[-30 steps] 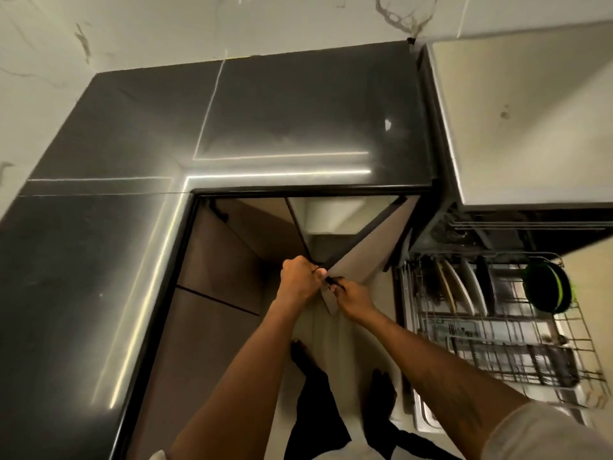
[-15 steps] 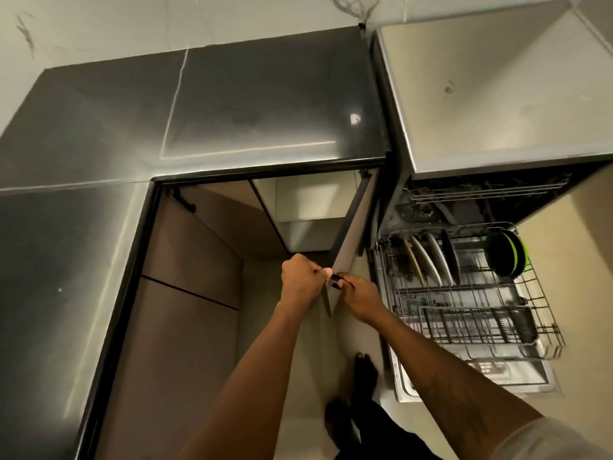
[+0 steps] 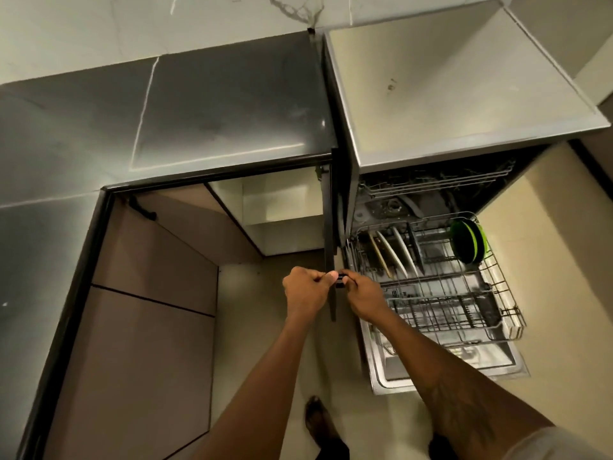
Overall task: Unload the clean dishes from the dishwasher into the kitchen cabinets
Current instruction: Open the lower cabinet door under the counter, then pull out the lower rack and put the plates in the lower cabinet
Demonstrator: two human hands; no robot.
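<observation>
Since half a second ago the cabinet door [image 3: 331, 234] has swung further open, and now it stands edge-on beside the dishwasher [image 3: 464, 94], with the cupboard opening wider to its left.

From the head view, both hands meet at the door's near edge. The left hand [image 3: 306, 290] is curled closed on the edge from the cupboard side; the right hand [image 3: 363, 295] is closed from the dishwasher side, its fingers pinching a small dark handle [image 3: 340, 279] there. The clean dishes stand just right of the hands: pale plates [image 3: 394, 250] upright in the lower rack [image 3: 481, 293], which is pulled out over the lowered dishwasher door [image 3: 447, 370], and a dark bowl with a green rim [image 3: 469, 240] on edge at the rack's far right corner.

The open cabinet [image 3: 282, 220] shows pale bare shelves, close to the rack. The dark tabletop [image 3: 215, 111] runs along the wall and down the left side, closing off the corner. Between the brown cabinet fronts [image 3: 149, 327] and the rack lies a narrow strip of floor [image 3: 265, 327], where a foot [image 3: 320, 416] stands.
</observation>
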